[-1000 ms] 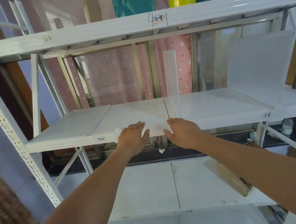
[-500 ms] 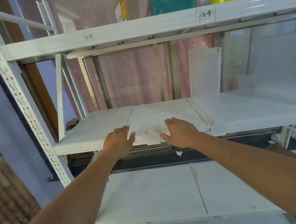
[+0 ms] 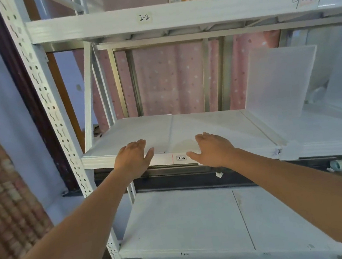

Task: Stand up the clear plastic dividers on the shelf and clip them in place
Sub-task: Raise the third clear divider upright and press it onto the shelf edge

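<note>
One clear plastic divider (image 3: 280,81) stands upright on the middle shelf (image 3: 110,162) at the right, with a pale clip (image 3: 291,149) at its front foot. My left hand (image 3: 134,156) and my right hand (image 3: 211,148) lie flat on the shelf's front edge, fingers spread, on either side of the "3-2" label (image 3: 180,158). Between them a faint glossy patch (image 3: 184,145) hints at a clear sheet lying flat, though its edges are hard to make out. Neither hand visibly grips anything. A scrap of white shows under my right thumb.
A perforated white upright (image 3: 43,95) stands at the left. The upper shelf beam (image 3: 196,12), labelled 2-2 and 2-3, hangs above. A lower shelf (image 3: 185,222) lies beneath my arms. Pink dotted cloth (image 3: 171,77) hangs behind, with a small white piece (image 3: 219,174) below.
Both hands have slid left along the shelf's front edge, away from the standing divider. The white clip seen between them half a second ago is out of sight.
</note>
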A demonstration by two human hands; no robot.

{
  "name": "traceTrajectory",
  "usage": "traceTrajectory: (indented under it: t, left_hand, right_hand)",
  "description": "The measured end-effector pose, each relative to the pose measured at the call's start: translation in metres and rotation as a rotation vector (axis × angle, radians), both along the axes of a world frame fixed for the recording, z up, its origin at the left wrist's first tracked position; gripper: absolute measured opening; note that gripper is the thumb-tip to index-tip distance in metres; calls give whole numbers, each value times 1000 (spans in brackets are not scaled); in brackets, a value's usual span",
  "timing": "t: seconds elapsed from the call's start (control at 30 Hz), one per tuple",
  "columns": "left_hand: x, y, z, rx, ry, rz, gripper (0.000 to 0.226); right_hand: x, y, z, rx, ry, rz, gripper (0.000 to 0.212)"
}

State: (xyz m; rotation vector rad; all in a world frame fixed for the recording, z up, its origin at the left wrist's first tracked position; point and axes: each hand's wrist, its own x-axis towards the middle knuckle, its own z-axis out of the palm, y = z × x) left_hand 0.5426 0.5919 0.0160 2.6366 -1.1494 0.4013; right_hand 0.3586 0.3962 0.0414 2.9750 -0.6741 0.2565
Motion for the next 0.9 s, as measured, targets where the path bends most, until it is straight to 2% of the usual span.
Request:
traceTrajectory:
  t: [0.53,0.73,0.9]
  left_hand:
    - [114,76,6,51,7,116,56]
    - [156,85,1,59,73,159,63]
    - [167,72,-5,114,108,174,72]
  right_hand:
    - [94,44,10,-35,46,36,92]
    - [130,49,1,-27,82,-6,110]
    - [140,47,-1,-15,157,-76,113]
